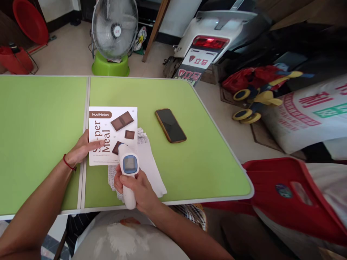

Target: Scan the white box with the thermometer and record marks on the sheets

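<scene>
My left hand (82, 148) grips the left edge of a white NutriMotion meal box (108, 135) printed with brown chocolate pieces, its thumb lying across the front. In my right hand (139, 189) is a white infrared thermometer (129, 193) with a blue-rimmed grey screen facing me. The thermometer's head overlaps the lower right corner of the box. Beneath both lies a loose stack of papers (151, 169), some with writing on them. A dark phone (171, 125) in a brown case rests on the table to the right of the papers.
The green table (40, 144) has a pale seam and a slanted right edge. Beyond it stand a fan (115, 30) on a green stool (111, 66) and a white scooter (208, 39). A red chair (282, 180) is close on the right, near a printed white sack (311, 112).
</scene>
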The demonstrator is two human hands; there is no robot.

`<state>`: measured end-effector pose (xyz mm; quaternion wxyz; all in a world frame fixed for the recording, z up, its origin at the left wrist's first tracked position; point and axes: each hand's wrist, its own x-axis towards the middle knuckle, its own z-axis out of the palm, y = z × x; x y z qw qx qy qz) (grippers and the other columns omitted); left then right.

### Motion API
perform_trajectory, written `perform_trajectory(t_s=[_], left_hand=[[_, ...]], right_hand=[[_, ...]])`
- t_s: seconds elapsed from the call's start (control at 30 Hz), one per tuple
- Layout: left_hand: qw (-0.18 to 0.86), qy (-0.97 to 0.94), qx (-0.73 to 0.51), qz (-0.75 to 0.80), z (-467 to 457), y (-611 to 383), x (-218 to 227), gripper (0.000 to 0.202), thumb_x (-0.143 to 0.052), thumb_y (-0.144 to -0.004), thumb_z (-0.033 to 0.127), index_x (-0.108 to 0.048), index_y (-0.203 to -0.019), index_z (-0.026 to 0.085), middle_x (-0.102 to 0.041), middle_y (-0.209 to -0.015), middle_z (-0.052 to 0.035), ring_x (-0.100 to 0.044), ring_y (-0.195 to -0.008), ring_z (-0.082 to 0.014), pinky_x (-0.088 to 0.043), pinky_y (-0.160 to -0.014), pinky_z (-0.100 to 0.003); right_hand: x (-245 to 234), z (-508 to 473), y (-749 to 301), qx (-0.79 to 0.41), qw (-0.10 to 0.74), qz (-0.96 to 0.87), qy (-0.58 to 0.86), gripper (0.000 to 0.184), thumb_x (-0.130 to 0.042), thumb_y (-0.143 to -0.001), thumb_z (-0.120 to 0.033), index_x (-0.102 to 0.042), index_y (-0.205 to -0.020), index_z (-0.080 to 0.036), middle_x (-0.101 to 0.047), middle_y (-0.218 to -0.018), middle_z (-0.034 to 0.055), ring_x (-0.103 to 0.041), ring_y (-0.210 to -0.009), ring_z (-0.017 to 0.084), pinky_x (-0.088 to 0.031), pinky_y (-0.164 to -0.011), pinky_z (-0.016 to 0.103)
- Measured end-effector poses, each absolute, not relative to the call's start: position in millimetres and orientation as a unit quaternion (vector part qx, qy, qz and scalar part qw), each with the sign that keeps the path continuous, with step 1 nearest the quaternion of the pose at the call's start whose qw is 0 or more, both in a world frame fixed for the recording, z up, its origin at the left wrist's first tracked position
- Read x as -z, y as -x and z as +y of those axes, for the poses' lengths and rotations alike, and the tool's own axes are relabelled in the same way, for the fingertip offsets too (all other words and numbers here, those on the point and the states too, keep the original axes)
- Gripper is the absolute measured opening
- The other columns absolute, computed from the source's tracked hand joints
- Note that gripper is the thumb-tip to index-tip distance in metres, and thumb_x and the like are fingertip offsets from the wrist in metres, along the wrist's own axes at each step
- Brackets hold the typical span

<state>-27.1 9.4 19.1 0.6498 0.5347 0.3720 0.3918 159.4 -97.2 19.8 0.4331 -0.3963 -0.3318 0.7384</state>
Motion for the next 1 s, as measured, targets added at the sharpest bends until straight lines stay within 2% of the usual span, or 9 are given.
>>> perform_trajectory(t_s=[0.17, 0.53, 0.67, 0.8, 0.87, 1.0], left_hand=[[0.641, -0.543, -0.396, 0.371, 10, 28, -18, 0.048, -0.079, -0.075, 0.036, -0.062, -0.113, 0.014, -0.071, -0.109, -0.0139, -0.069, -0.099, -0.0317, -0.057, -0.080, -0.039], [0.642, -0.544, -0.394, 0.369, 10, 28, -17, 0.048, -0.079, -0.075, 0.035, -0.062, -0.115, 0.015, -0.071, -0.111, -0.0133, -0.069, -0.098, -0.0316, -0.057, -0.079, -0.040], [0.639, -0.531, -0.404, 0.382, 9, 33, -22, 0.058, -0.082, -0.070, 0.035, -0.059, -0.118, 0.012, -0.069, -0.114, -0.0152, -0.067, -0.101, -0.0343, -0.057, -0.077, -0.039], [0.595, -0.499, -0.455, 0.435, 14, 46, -25, 0.079, -0.088, -0.061, 0.029, -0.048, -0.127, 0.015, -0.066, -0.121, -0.0147, -0.065, -0.106, -0.0332, -0.057, -0.078, -0.039], [0.570, -0.495, -0.485, 0.441, 17, 51, -27, 0.080, -0.090, -0.057, 0.027, -0.049, -0.124, 0.018, -0.067, -0.118, -0.0117, -0.065, -0.105, -0.0309, -0.056, -0.079, -0.039], [0.531, -0.506, -0.532, 0.422, 20, 55, -29, 0.076, -0.091, -0.053, 0.022, -0.052, -0.118, 0.022, -0.069, -0.112, -0.0052, -0.064, -0.105, -0.0267, -0.055, -0.083, -0.037]], right_hand=[[-20, -97, -160, -0.739, 0.435, -0.336, 0.389, 0.023, -0.066, -0.075, -0.038, -0.054, -0.066, -0.021, -0.051, -0.058, -0.0028, -0.040, -0.055, 0.012, -0.031, -0.056, 0.029], [-27, -96, -158, -0.748, 0.428, -0.308, 0.403, 0.022, -0.068, -0.070, -0.039, -0.055, -0.071, -0.021, -0.049, -0.054, -0.0043, -0.039, -0.052, 0.011, -0.031, -0.053, 0.028], [-33, -90, -173, -0.742, 0.393, -0.376, 0.391, 0.024, -0.068, -0.071, -0.041, -0.055, -0.074, -0.020, -0.052, -0.059, -0.0035, -0.042, -0.052, 0.010, -0.033, -0.053, 0.027], [-34, -73, -214, -0.599, 0.372, -0.506, 0.497, 0.028, -0.070, -0.070, -0.036, -0.060, -0.090, -0.021, -0.062, -0.078, 0.0002, -0.052, -0.065, 0.014, -0.042, -0.062, 0.029], [-29, -60, -236, -0.513, 0.322, -0.580, 0.544, 0.033, -0.070, -0.070, -0.036, -0.062, -0.098, -0.021, -0.065, -0.089, 0.0034, -0.057, -0.077, 0.019, -0.045, -0.069, 0.032], [-6, -38, -263, -0.301, 0.198, -0.681, 0.638, 0.032, -0.067, -0.072, -0.035, -0.065, -0.100, -0.019, -0.062, -0.094, 0.0078, -0.058, -0.087, 0.024, -0.046, -0.078, 0.037]])
